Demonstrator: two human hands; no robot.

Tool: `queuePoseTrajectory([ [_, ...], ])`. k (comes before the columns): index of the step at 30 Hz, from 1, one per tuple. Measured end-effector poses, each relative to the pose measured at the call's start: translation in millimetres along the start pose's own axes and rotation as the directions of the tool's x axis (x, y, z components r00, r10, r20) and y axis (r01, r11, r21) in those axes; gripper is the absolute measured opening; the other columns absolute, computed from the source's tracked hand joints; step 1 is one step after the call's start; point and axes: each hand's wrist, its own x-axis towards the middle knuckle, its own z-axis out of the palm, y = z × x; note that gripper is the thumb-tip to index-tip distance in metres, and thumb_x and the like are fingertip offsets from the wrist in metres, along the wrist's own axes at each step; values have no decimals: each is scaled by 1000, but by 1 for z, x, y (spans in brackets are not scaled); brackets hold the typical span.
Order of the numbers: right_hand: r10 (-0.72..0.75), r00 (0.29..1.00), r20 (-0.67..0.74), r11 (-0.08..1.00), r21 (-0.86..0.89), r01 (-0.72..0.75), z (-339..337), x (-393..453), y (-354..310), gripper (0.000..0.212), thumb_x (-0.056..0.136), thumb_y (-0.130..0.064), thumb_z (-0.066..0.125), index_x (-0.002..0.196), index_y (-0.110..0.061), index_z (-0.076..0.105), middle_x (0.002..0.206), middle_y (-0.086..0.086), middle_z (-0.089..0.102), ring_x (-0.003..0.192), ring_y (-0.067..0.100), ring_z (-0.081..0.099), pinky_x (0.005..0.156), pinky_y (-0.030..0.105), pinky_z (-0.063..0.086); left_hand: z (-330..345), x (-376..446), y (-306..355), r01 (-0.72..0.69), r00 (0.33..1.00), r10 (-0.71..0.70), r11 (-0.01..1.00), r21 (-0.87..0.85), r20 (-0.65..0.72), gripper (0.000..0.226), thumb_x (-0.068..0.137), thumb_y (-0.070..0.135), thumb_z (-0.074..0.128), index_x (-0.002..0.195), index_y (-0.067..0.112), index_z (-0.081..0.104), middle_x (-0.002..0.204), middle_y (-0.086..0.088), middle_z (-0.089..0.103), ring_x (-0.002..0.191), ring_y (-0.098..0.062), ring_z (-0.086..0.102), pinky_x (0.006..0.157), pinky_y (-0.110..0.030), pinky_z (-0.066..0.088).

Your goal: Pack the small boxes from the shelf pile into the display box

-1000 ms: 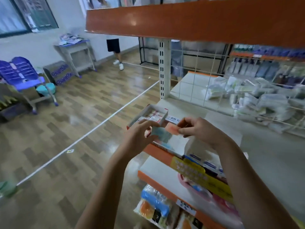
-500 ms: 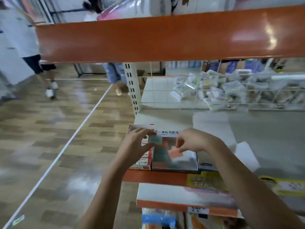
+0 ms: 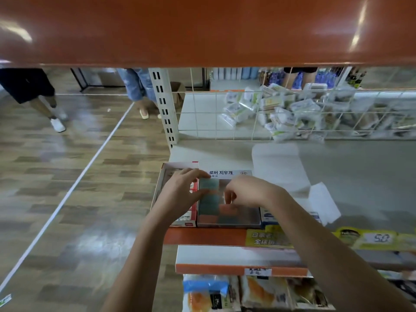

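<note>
The grey display box [image 3: 247, 216] with a Korean label at its back stands at the shelf's front edge. Several teal and orange small boxes lie in rows inside it. My left hand [image 3: 180, 191] reaches in from the left and holds a teal small box [image 3: 209, 184] at the box's back left corner. My right hand [image 3: 249, 191] hovers over the middle of the display box. Its fingers curl down and pinch an orange small box [image 3: 227, 208] among the packed ones.
A red-and-white carton [image 3: 177, 165] stands open just left of the display box, blue-and-white cartons [image 3: 269, 216] to its right. White cardboard flaps [image 3: 279, 167] lie behind on the grey shelf [image 3: 360, 176]. An orange shelf [image 3: 202, 30] overhangs. Two people's legs stand on the floor at far left.
The view has swung right and down onto the shelf. Both hands have lowered their small boxes from above the shelf edge into the display box.
</note>
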Motion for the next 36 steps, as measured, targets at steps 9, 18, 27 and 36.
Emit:
queuePoseTrajectory([
  [9,-21,989,-145,997,-79,9,13,-1,0,18,89,-16,57,103,-18,68,102,3,66,89,18,60,75,28,48,3,3,4,46,997,-57,984,171,56,36,83,29,67,118,27,59,124,1,54,119,-18,41,95,-28,32],
  [18,-21,896,-444,1000,-18,14,-4,-24,28,20,90,-22,56,108,-21,65,103,-1,60,96,13,51,77,21,36,31,23,27,-24,979,-32,963,269,204,37,82,27,64,119,27,59,119,0,57,111,-20,45,90,-29,37],
  [27,36,871,-490,999,35,-22,-2,-35,42,23,91,-20,56,112,-18,64,108,-3,62,103,12,46,77,20,31,42,32,29,-66,949,-53,930,362,310,37,86,33,60,123,26,57,121,-1,57,113,-21,45,93,-30,38],
  [36,52,872,-487,996,86,-11,1,-33,47,21,90,-17,56,109,-20,65,104,-4,59,90,5,41,76,19,30,39,33,25,-104,928,-38,928,357,370,37,87,37,58,122,25,59,121,0,57,112,-21,43,95,-32,37],
])
